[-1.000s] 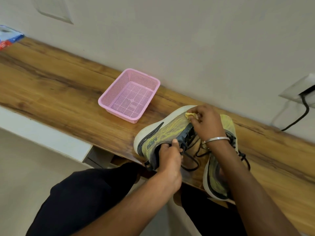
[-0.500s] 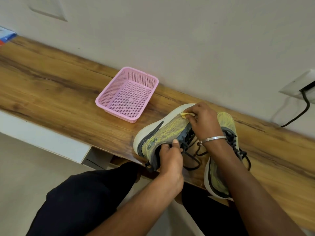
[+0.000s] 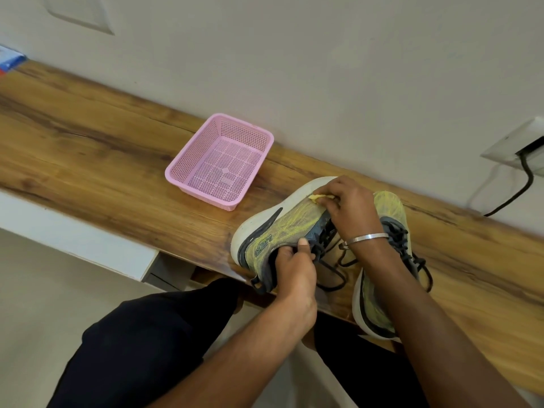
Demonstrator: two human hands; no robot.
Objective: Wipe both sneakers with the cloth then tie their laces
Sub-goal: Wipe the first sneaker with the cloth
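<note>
Right grip (image 3: 350, 207) presses cloth (image 3: 319, 197); basket (image 3: 219, 160) beside sneaker (image 3: 282, 228).

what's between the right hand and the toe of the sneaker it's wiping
Only the yellow cloth, bunched under the right hand and pressed on the toe of the tilted sneaker. Nothing else visible stands between them. The left hand grips that sneaker's collar, away from the toe.
</note>
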